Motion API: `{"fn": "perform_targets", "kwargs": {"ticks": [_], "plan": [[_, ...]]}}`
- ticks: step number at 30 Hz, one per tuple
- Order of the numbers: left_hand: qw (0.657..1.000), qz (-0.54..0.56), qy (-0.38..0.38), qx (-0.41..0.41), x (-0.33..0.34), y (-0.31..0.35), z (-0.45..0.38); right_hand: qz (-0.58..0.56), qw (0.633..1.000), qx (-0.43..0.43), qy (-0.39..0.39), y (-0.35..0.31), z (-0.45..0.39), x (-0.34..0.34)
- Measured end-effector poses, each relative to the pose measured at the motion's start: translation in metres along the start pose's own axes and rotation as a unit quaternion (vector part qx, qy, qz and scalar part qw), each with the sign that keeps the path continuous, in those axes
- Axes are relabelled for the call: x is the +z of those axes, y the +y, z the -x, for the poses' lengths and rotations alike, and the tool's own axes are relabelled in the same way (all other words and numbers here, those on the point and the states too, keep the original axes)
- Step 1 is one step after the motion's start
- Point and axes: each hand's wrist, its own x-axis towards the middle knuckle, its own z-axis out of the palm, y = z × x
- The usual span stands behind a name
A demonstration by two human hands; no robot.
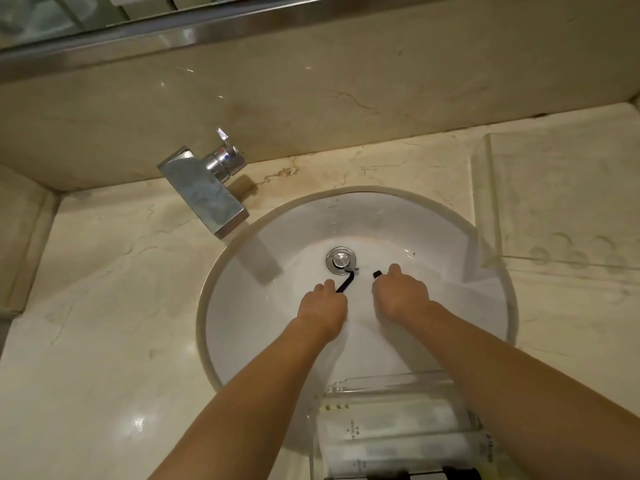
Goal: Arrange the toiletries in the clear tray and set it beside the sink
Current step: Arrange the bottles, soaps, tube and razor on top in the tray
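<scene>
Both my hands are down in the white sink basin, close to the drain. My left hand grips one end of a thin, bent black item. My right hand is curled round a small black piece whose tip sticks out; I cannot tell if the two black parts belong together. A clear tray lies at the near edge of the sink under my right forearm. It holds white toiletry packets and something dark at its near end.
A chrome faucet juts over the basin from the back left. A second clear acrylic tray lies on the marble counter to the right of the sink. A marble backsplash and a mirror edge run along the back.
</scene>
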Motion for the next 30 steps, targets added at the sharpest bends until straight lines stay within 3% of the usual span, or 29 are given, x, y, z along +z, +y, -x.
{"fn": "perform_targets", "kwargs": {"ticks": [5, 11, 16, 22, 30], "plan": [[0.999, 0.029, 0.02, -0.023, -0.002, -0.003, 0.005, 0.026, 0.998, 0.001, -0.058, 0.002, 0.005, 0.001], [0.976, 0.187, 0.027, -0.104, -0.004, -0.002, 0.014, 0.029, 0.995, -0.056, -0.074, 0.01, 0.017, 0.005], [0.938, 0.312, 0.046, -0.141, -0.013, -0.001, 0.022, -0.115, 0.991, -0.028, -0.061, 0.015, 0.023, -0.001], [0.89, 0.424, 0.073, -0.151, -0.033, 0.002, 0.041, -0.412, 0.91, -0.035, -0.029, 0.012, 0.045, -0.029], [0.855, 0.482, 0.136, -0.132, -0.062, 0.013, 0.088, -0.575, 0.816, -0.06, 0.018, 0.008, 0.103, -0.058]]}}
